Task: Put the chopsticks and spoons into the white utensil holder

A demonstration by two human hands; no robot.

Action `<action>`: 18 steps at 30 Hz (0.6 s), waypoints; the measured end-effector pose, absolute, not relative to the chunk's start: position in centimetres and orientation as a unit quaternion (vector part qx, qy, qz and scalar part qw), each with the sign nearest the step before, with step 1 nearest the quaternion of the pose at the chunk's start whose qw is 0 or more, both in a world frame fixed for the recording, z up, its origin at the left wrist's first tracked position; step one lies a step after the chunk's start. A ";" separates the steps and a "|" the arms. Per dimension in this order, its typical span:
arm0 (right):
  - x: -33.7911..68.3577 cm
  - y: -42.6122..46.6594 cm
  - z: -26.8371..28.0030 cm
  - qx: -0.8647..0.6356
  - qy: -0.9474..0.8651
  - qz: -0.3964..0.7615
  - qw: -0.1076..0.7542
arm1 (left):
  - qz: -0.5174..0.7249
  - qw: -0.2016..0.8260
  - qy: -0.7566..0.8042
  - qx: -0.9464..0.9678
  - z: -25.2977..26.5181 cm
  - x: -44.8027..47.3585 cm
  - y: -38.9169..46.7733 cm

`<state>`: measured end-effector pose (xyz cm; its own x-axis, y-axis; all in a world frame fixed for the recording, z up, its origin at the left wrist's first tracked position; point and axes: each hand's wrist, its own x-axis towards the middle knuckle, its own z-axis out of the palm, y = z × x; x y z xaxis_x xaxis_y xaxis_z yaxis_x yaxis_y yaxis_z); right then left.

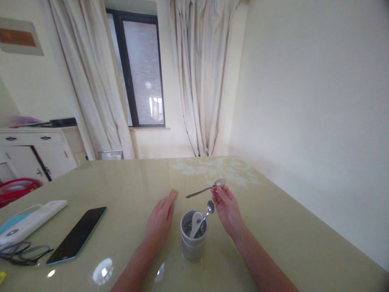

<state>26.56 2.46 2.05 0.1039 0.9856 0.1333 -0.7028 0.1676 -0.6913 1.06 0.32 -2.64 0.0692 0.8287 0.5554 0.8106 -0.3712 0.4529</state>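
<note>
In the head view, my right hand [225, 207] pinches a metal spoon [199, 192] near its bowl, the handle pointing left above the table. My left hand [159, 219] is closed around some chopsticks [174, 191]; only their golden-brown tips show past the fingers. Between my hands stands a grey utensil holder [194, 245], upright, with holes in its bottom. Inside it lean a white ceramic spoon [197, 222] with a blue mark and a second metal spoon [209, 209], whose bowl sticks out over the rim toward my right hand.
A black phone [77, 235] lies on the glossy table [282, 243] at the left. Beside it are a white device [33, 223] and a dark cable or glasses-like tangle [24, 253]. The right wall [319, 121] borders the table.
</note>
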 end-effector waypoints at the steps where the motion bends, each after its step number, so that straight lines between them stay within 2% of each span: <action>1: 25.9 2.6 1.6 -0.252 -0.309 0.609 0.686 | 0.405 0.012 0.551 0.730 -2.7 1.2 0.4; 6: 23.4 2.8 -0.2 -0.283 -0.333 0.654 0.617 | 0.441 0.038 0.523 0.728 -3.0 1.8 0.3; 12: 22.4 2.8 -0.7 -0.293 -0.358 0.658 0.594 | 0.458 0.113 0.504 0.723 -2.5 2.5 -0.1; 15: 22.8 2.6 -0.5 -0.324 -0.382 0.643 0.580 | 0.468 0.122 0.525 0.700 -1.9 2.2 -0.1; 18: 23.8 2.0 0.2 -0.356 -0.455 0.581 0.574 | 0.467 0.113 0.587 0.652 -1.4 0.7 0.2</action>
<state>23.79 2.04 0.20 -0.0886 0.9901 0.1091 -0.3418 0.0726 -0.9369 0.67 0.19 -1.41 -0.1251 0.8700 0.4770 0.6591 -0.2864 0.6954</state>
